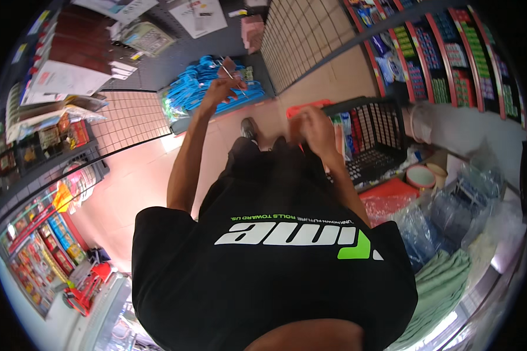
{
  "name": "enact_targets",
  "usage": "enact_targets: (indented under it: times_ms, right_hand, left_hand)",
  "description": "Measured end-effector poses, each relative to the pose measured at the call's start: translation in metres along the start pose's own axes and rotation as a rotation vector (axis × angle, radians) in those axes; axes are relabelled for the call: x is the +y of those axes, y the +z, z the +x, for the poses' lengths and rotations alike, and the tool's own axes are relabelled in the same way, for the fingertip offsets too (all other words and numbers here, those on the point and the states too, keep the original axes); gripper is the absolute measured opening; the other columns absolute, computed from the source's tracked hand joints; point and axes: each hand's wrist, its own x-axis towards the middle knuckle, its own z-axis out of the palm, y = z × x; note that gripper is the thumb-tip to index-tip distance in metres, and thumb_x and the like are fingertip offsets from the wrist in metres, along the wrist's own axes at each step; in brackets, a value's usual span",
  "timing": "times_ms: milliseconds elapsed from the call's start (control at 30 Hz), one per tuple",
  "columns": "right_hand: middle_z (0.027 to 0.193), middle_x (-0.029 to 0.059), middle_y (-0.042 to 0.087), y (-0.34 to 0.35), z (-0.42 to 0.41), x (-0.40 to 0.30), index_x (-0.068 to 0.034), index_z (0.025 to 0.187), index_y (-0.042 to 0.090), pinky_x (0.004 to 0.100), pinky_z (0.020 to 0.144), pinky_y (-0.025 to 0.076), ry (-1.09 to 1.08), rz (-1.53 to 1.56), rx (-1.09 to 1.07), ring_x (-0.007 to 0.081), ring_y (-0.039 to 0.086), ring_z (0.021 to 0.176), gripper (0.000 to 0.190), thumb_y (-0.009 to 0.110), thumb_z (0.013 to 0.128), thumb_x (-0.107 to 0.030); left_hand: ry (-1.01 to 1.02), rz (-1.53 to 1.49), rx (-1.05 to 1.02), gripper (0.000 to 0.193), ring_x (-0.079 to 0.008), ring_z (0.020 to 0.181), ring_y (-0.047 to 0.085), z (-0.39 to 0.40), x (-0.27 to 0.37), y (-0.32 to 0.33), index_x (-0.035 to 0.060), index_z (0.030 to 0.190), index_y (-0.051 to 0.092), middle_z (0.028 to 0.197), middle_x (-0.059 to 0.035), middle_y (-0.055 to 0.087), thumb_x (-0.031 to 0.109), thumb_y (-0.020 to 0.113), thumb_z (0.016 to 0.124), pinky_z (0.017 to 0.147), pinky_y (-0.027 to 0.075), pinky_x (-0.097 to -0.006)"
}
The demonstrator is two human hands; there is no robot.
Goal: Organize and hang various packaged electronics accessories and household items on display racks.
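Note:
My left hand point(223, 91) is raised above a pile of blue hangers point(193, 85) on the bottom shelf. Its fingers are around a thin metal rod point(226, 69), perhaps a display hook, and a small brownish-pink piece shows beside the rod. My right hand point(312, 127), blurred, is near the red-orange rim of a basket point(307, 107) at the near side of a black plastic crate point(377, 153). Whether that hand holds anything cannot be made out. Packaged goods point(347, 131) stand in the crate beyond my right hand.
Wire mesh panels point(312, 44) flank the hanger shelf point(263, 98). Stocked shelves point(448, 57) rise at upper right. Hanging goods point(147, 37) are at upper left. Plastic-wrapped items point(448, 215) and green cloth point(443, 281) lie at right. A red toy vehicle point(85, 289) is at lower left.

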Motion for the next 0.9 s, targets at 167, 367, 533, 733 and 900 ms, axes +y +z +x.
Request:
enact_targets:
  times_ms: [167,367,533,733,900]
  right_hand:
    - [0.089,0.021,0.059,-0.082,-0.053,0.068,0.0,0.094,0.055,0.0439,0.074,0.044,0.274,-0.268,0.11,0.039,0.056,0.087,0.019,0.043,0.089,-0.014]
    - [0.091,0.0206,0.06,-0.1,-0.122,0.217,0.001,0.098,0.055,0.0459,0.076,0.045,0.476,-0.621,0.001,0.0404,0.056,0.088,0.022,0.044,0.088,-0.015]
    - [0.088,0.0181,0.064,-0.03,-0.043,0.128,0.003,0.101,0.058,0.0381,0.074,0.049,0.374,-0.069,0.016,0.0326,0.063,0.084,0.025,0.051,0.09,-0.019]
    - [0.077,0.0053,0.062,0.042,0.017,-0.001,-0.002,0.1,0.056,0.0226,0.06,0.046,0.462,0.74,-0.412,0.0097,0.06,0.067,0.029,0.049,0.095,-0.03]
    - [0.072,0.007,0.062,0.061,0.035,-0.012,-0.002,0.098,0.056,0.0211,0.051,0.045,0.492,0.738,-0.47,0.01,0.058,0.057,0.029,0.048,0.096,-0.03]
  left_hand:
    - [-0.044,0.027,-0.024,0.031,-0.0064,0.062,0.054,-0.01,0.012,0.013,0.0124,0.085,0.069,0.083,0.0026,0.067,0.038,0.053,0.091,0.051,0.037,-0.0214]
    - [0.025,0.016,-0.12,0.03,-0.0058,0.063,0.056,-0.004,0.025,0.058,0.0101,0.089,0.068,0.084,0.0019,0.067,0.035,0.05,0.093,0.051,0.038,-0.0201]
    - [0.047,-0.005,-0.072,0.031,-0.0059,0.069,0.057,-0.026,0.012,0.055,0.0095,0.09,0.069,0.084,0.0023,0.067,0.035,0.051,0.093,0.054,0.039,-0.0205]
    - [0.065,-0.16,-0.053,0.033,-0.0075,0.073,0.06,-0.028,0.01,0.072,0.0076,0.099,0.068,0.088,0.0002,0.068,0.036,0.053,0.093,0.059,0.043,-0.021]
    - [0.096,-0.201,0.005,0.036,-0.0084,0.077,0.061,-0.024,0.008,0.06,0.0042,0.104,0.067,0.091,-0.0027,0.068,0.035,0.051,0.094,0.059,0.043,-0.0211]
